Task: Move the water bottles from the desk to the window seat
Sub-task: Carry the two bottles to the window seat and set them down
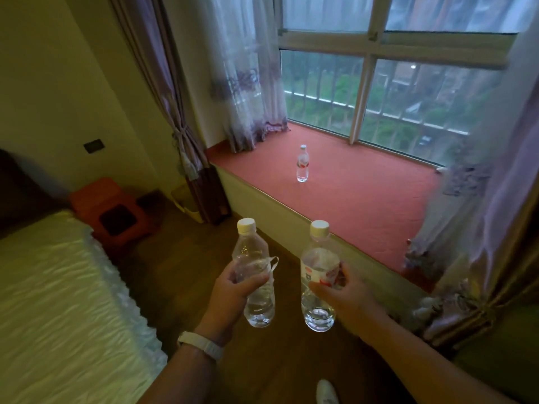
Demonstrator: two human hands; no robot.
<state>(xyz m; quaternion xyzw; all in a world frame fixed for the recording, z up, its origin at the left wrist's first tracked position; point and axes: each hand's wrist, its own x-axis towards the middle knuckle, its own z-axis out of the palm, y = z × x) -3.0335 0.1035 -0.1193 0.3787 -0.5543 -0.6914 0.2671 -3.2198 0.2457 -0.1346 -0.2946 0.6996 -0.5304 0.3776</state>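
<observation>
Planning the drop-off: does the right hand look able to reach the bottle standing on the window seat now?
Probably not yet: the right hand grips its own bottle, and the seat bottle stands far beyond it, though nothing stands between them.

Single head-worn wide-angle view, pitched forward and down. Left hand [230,290] and right hand [347,298] close, low in frame; window seat [364,193] ahead, farther off.

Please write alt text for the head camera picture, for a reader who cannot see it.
The left hand and the right hand each grip a clear water bottle, the left bottle and the right bottle, before a red window seat. A third bottle stands on it; a bed lies at left.
</observation>
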